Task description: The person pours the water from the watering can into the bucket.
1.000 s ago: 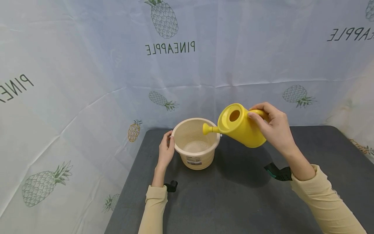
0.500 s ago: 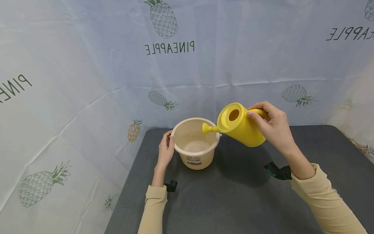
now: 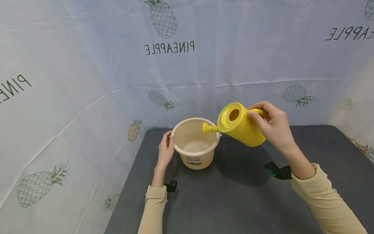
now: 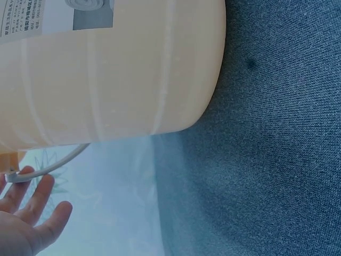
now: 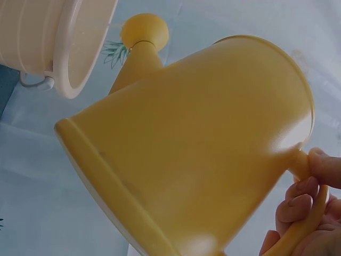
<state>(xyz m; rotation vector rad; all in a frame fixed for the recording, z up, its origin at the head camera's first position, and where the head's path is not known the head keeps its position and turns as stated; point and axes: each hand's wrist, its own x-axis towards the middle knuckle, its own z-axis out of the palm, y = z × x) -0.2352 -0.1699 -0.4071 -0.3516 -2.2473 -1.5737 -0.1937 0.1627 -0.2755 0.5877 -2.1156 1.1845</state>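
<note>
The left arm stretches forward from a rolled cream sleeve [image 3: 155,208], its left hand [image 3: 166,152] upright beside the cream plastic bucket [image 3: 189,138], touching it at the rim. Its fingers [image 4: 38,200] are a little spread and loosely bent, with the tips by the pivot of the pale bail handle [image 4: 66,158]. The bucket stands just to the right of these fingers, on the dark cloth-covered table [image 3: 228,208]; its printed label [image 3: 194,161] faces the person.

The right forearm slants up and inward, holding the right hand [image 3: 273,126] clear of the table. Its fingers [image 5: 295,208] curl round the handle [image 3: 262,113] of a yellow watering can [image 3: 245,128], pressed close together, while the thumb bears on the handle near its join with the body. The can hangs to the left of these fingers, raised and tipped so that its spout points away from them. The rose [image 3: 206,128] at the spout's end shows in the head view against the bucket's inner wall, just inside the rim on the side nearer the right hand.
</note>
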